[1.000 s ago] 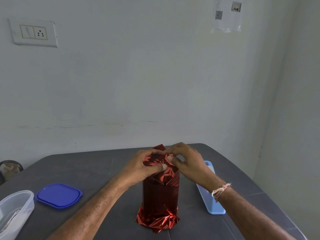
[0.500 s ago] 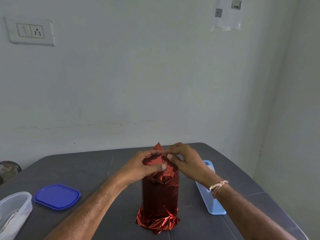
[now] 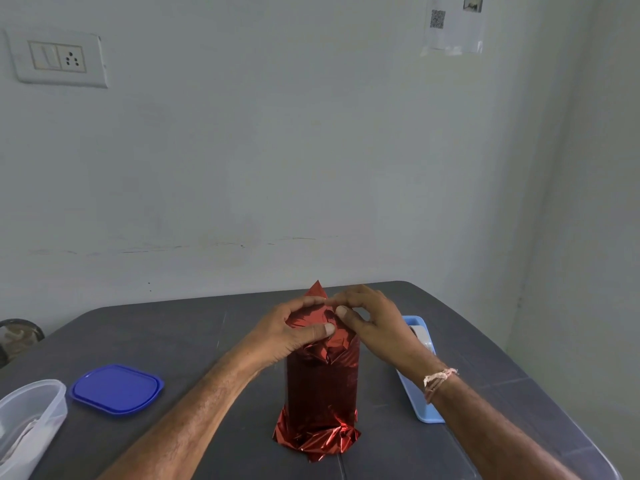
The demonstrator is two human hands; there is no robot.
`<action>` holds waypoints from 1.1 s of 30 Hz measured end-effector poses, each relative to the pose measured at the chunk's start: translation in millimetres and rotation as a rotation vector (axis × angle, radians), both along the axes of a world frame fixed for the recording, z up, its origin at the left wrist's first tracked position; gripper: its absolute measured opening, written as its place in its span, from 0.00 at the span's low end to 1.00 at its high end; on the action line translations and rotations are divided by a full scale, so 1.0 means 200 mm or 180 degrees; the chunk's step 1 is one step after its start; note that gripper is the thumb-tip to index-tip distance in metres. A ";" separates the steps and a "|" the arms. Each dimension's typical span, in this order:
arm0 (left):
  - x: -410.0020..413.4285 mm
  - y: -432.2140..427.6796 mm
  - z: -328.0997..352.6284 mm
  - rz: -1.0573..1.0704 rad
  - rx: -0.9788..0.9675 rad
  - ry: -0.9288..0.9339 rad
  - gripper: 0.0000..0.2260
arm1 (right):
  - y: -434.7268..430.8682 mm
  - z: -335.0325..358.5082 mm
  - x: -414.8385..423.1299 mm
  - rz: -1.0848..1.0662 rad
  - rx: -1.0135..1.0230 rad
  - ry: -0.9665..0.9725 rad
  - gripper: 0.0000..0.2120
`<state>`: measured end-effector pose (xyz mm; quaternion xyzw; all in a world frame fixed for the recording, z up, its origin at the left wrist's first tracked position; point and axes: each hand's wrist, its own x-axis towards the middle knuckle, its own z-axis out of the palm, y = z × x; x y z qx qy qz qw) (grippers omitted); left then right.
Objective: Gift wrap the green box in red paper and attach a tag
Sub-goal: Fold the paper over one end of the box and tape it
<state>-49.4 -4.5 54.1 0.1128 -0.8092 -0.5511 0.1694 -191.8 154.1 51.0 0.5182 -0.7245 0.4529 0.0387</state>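
At the centre of the table (image 3: pixel 173 334), my left hand (image 3: pixel 294 329) and right hand (image 3: pixel 375 323) pinched the red paper (image 3: pixel 322 393) closed atop the upright, hidden green box: sides covered, top fold seemingly unsealed, no tag attached yet.

One head-worn view, facing forward and a little down across the dark table (image 3: pixel 166 334) to the pale wall (image 3: pixel 277 150). It's close in: left hand (image 3: pixel 289 332) and right hand (image 3: pixel 379 327) sit at lower centre, arms reaching in from the bottom edge.
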 end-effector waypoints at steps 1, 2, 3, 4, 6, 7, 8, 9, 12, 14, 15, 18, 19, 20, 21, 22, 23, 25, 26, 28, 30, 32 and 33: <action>0.00 0.00 0.00 0.0024 0.0001 0.0005 0.25 | 0.00 -0.01 0.00 0.0044 -0.0091 -0.0111 0.11; -0.01 0.00 -0.01 0.0045 0.0009 0.0011 0.25 | 0.01 -0.02 0.00 0.0107 -0.0213 -0.0316 0.11; -0.01 -0.01 -0.01 0.0068 0.0008 0.0019 0.25 | 0.02 -0.02 0.00 0.0180 -0.0347 -0.0587 0.11; -0.01 0.00 -0.01 0.0080 -0.0001 0.0018 0.25 | 0.03 -0.02 0.00 0.0268 -0.0482 -0.0894 0.11; -0.01 0.00 0.00 0.0100 -0.0049 -0.0004 0.24 | 0.06 -0.03 0.00 0.0408 -0.0733 -0.1437 0.12; -0.01 0.00 0.00 0.0105 -0.0078 -0.0020 0.24 | 0.08 -0.05 -0.01 0.0415 -0.0845 -0.1670 0.12; -0.01 0.00 0.00 0.0120 -0.0098 -0.0039 0.23 | 0.11 -0.06 0.00 0.0387 -0.0940 -0.1869 0.12; 0.00 0.00 0.01 0.0137 -0.0118 -0.0038 0.23 | 0.13 -0.08 -0.01 0.0290 -0.0985 -0.1984 0.12; 0.00 0.00 0.01 0.0163 -0.0123 -0.0023 0.22 | 0.24 -0.16 -0.06 -0.0526 -0.0846 -0.1902 0.09; -0.01 0.01 0.01 0.0154 -0.0102 -0.0029 0.22 | 0.34 -0.24 -0.13 -0.1432 -0.0500 -0.1629 0.09; -0.01 0.01 0.01 0.0162 -0.0102 -0.0032 0.22 | 0.39 -0.27 -0.18 -0.1871 -0.0271 -0.1500 0.11; -0.01 0.00 0.00 0.0165 -0.0105 -0.0037 0.24 | 0.53 -0.37 -0.27 -0.2314 0.0318 -0.1674 0.16; -0.01 -0.01 0.00 0.0151 -0.0096 -0.0039 0.26 | 0.55 -0.39 -0.28 -0.2236 0.0438 -0.1887 0.16; -0.01 -0.01 -0.01 0.0117 -0.0096 -0.0039 0.30 | 0.57 -0.41 -0.28 -0.2102 0.0487 -0.2133 0.17; -0.01 -0.01 0.00 0.0100 -0.0103 -0.0049 0.33 | 0.58 -0.41 -0.29 -0.1952 0.0494 -0.2380 0.18; -0.01 -0.01 -0.01 0.0096 -0.0108 -0.0055 0.34 | 0.58 -0.41 -0.29 -0.1808 0.0480 -0.2591 0.19; -0.01 0.00 -0.01 0.0099 -0.0102 -0.0036 0.33 | 0.58 -0.39 -0.29 -0.1731 0.0469 -0.2731 0.20; -0.01 0.01 0.00 0.0113 -0.0075 -0.0024 0.30 | 0.57 -0.35 -0.30 -0.1706 0.0419 -0.2860 0.20; -0.01 0.01 0.00 0.0122 -0.0075 -0.0025 0.29 | 0.56 -0.33 -0.31 -0.1695 0.0419 -0.2903 0.21; -0.01 0.01 0.00 0.0129 -0.0073 -0.0037 0.30 | 0.54 -0.30 -0.31 -0.1703 0.0493 -0.2968 0.22; -0.01 0.01 0.00 0.0144 -0.0058 -0.0057 0.31 | 0.52 -0.27 -0.30 -0.1764 0.0554 -0.3042 0.22; 0.00 0.01 0.00 0.0141 -0.0046 -0.0014 0.30 | 0.51 -0.26 -0.28 -0.1834 0.0561 -0.3130 0.23; 0.00 0.02 0.00 0.0134 -0.0037 0.0001 0.30 | 0.50 -0.26 -0.28 -0.1867 0.0550 -0.3186 0.23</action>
